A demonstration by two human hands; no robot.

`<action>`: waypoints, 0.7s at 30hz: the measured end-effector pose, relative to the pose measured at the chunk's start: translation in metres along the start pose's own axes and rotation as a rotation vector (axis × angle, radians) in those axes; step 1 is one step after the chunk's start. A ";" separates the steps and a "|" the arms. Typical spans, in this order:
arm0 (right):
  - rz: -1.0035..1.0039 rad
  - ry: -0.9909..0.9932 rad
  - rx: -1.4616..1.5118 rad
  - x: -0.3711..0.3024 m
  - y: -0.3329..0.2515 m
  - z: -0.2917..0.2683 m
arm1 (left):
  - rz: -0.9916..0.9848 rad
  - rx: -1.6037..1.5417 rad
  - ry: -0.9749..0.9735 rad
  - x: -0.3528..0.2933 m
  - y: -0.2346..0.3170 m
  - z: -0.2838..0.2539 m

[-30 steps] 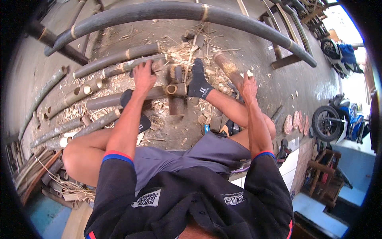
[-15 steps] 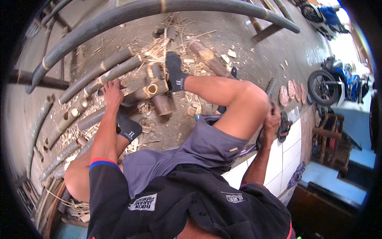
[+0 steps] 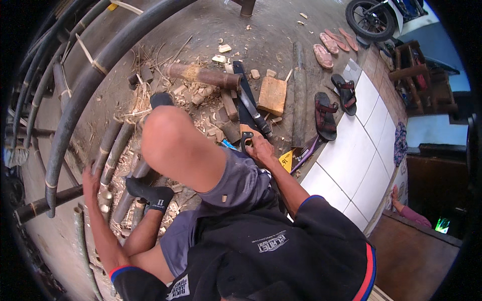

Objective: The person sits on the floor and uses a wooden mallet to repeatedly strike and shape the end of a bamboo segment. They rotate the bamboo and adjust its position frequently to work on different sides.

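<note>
My right hand [image 3: 262, 151] is closed around the handle of a handsaw [image 3: 243, 100], whose dark blade lies flat on the ground pointing away from me. Close beside the blade is a dark tool with a grey metal collar [image 3: 258, 120]. A thick brown bamboo piece [image 3: 203, 76] lies by the blade's far end. At the left, my left hand [image 3: 91, 178] has its fingers stretched out beside a dark bamboo length [image 3: 107, 143]; whether it touches it is hard to tell. A second bamboo length [image 3: 118, 153] lies parallel. My raised knee hides part of the middle.
A wooden block [image 3: 272, 95] lies right of the saw, near a yellow triangular piece [image 3: 286, 161] and a purple-framed tool [image 3: 307, 155]. Sandals [image 3: 326, 116] stand by white tiles [image 3: 346, 170]. A curved bamboo rail [image 3: 83, 95] arches at left. Another person's sleeve [image 3: 414, 216] shows far right.
My view has turned to the right. My right hand has moved from beside my knee to the saw handle. My left hand has shifted from atop the bamboo to the side of it.
</note>
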State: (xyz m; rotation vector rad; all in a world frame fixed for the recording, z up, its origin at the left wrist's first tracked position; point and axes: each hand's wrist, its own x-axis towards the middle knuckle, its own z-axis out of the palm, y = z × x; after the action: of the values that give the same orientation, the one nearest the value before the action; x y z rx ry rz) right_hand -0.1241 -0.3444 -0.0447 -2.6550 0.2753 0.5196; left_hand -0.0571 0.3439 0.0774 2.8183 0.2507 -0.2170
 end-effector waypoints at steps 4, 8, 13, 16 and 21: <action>-0.046 0.055 -0.064 0.004 0.005 0.020 | -0.115 -0.203 -0.064 -0.045 0.007 -0.110; -0.106 0.060 -0.145 0.005 0.003 0.023 | -0.154 -0.213 0.062 -0.111 0.001 -0.185; -0.135 -0.056 -0.128 0.007 0.004 0.020 | -0.284 -0.439 0.293 -0.204 0.042 -0.199; -0.047 -0.140 -0.093 0.006 -0.005 0.002 | -0.276 -0.444 0.417 -0.259 0.048 -0.178; 0.024 -0.169 -0.132 0.007 -0.001 -0.011 | -0.342 -0.537 0.631 -0.335 0.080 -0.137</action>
State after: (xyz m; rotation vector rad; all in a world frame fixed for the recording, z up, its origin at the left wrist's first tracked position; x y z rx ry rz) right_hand -0.1142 -0.3487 -0.0374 -2.7148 0.2287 0.7903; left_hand -0.3507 0.2619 0.2875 2.2105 0.7937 0.5927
